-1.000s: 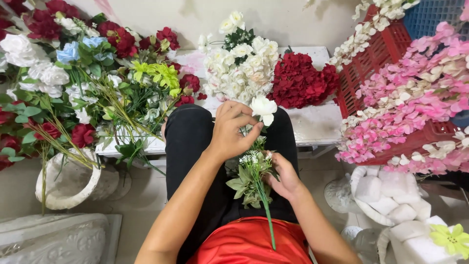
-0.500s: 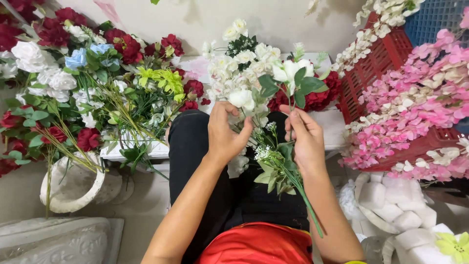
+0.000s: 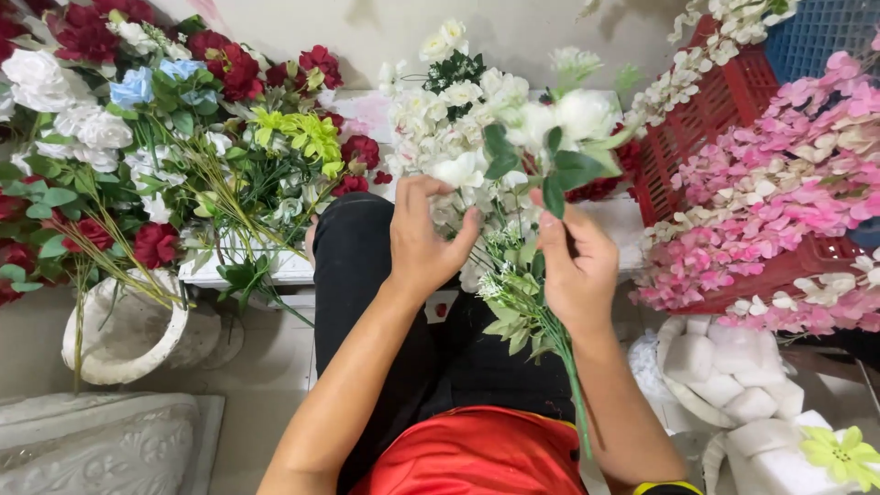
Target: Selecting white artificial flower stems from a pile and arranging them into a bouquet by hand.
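Red, white and blue blooms [image 3: 137, 119] crowd the left above a white stone urn [image 3: 128, 335]. The left hand [image 3: 423, 236] is curled, fingertips pinching a white flower [image 3: 460, 170]. Beside it, the right hand [image 3: 577, 266] is closed around a leafy green stem [image 3: 559, 353], long axis near upright, blossoms pointing away, cut end toward the lap. Pink blossom sprays [image 3: 788, 183] fill a red crate [image 3: 697, 128] at right.

No packages, labels, signs or screens show anywhere around the red crate [image 3: 706, 119]; only loose flowers and foam blocks lie near it.
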